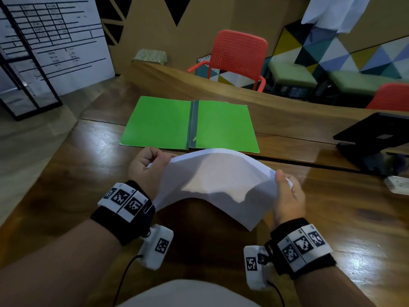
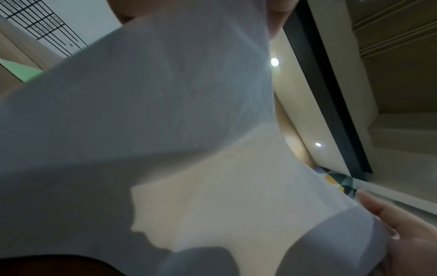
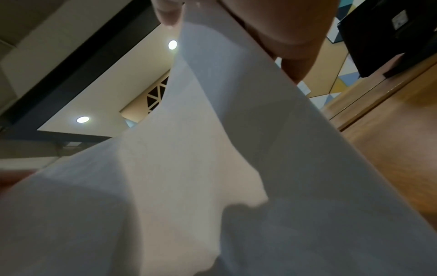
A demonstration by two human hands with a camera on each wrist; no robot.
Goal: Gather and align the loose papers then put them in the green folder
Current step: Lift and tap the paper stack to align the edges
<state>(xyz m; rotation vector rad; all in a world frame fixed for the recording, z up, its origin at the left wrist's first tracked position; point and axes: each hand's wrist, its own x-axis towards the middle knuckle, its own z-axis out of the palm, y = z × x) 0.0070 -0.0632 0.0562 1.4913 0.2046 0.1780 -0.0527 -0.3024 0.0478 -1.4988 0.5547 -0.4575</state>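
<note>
White papers [image 1: 212, 180] are pinched at opposite edges by left hand [image 1: 146, 167] and right hand [image 1: 287, 193], bowed above surface [image 1: 66, 173]; green folder [image 1: 190, 122] lies open beyond.

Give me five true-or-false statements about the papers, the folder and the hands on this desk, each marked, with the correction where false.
1. The green folder lies open and flat on the wooden desk. True.
2. The papers already lie inside the folder. False: they are held up, bowed upward, nearer to the person than the folder.
3. The left hand and right hand each grip one side of the papers. True.
4. The right hand rests flat on the desk. False: its thumb and fingers pinch the papers' right edge.
5. A red chair stands beyond the desk. True.
</note>
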